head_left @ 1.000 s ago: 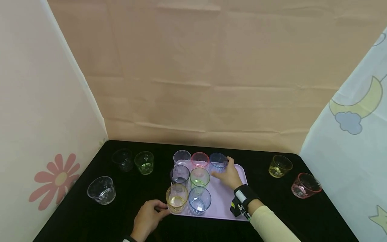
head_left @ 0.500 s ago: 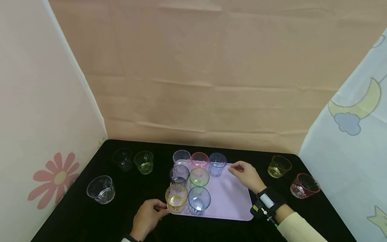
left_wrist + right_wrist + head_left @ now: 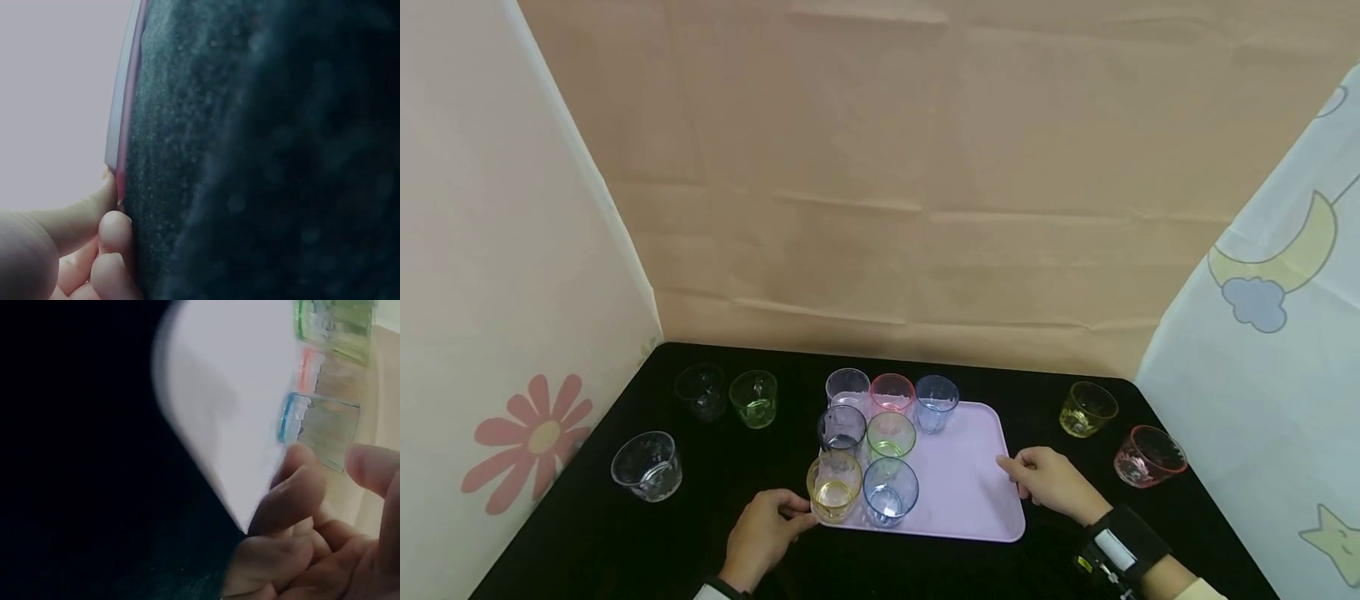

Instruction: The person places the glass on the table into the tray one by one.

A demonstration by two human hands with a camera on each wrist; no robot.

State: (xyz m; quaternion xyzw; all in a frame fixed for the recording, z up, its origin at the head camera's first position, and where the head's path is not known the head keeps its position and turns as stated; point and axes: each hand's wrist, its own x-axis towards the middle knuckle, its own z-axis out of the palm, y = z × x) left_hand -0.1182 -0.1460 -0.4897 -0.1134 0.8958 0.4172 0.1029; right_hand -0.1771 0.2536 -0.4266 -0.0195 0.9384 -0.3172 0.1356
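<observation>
"So, what does the left hand [image 3: 763, 529] hold?"

"It pinches the near left corner of the lilac tray [image 3: 970, 475] between thumb and fingers."

"And the right hand [image 3: 1052, 483]?"

"It is at the tray's right edge, thumb spread well away from the bent fingers, so its grip is not closed. Whether a fingertip touches the rim, one cannot tell."

"Where does the tray sit?"

"Mid-table, on the black tabletop [image 3: 587, 550], with seven glasses gathered toward its left side. Nearest stand a yellow tumbler [image 3: 835, 487] and a light blue tumbler [image 3: 891, 493]; behind them, a smoky tumbler [image 3: 841, 429] and a green tumbler [image 3: 891, 437]. The far row, left to right, has a clear tumbler [image 3: 848, 390], a red tumbler [image 3: 892, 393] and a deeper blue tumbler [image 3: 937, 404]."

"Anything off the tray?"

"On the left, a loose clear glass [image 3: 647, 468], with a loose dark glass [image 3: 702, 393] and a loose green glass [image 3: 754, 402] farther off. On the right, a loose yellow glass [image 3: 1087, 410], and nearer, a loose red glass [image 3: 1148, 458]."
</observation>
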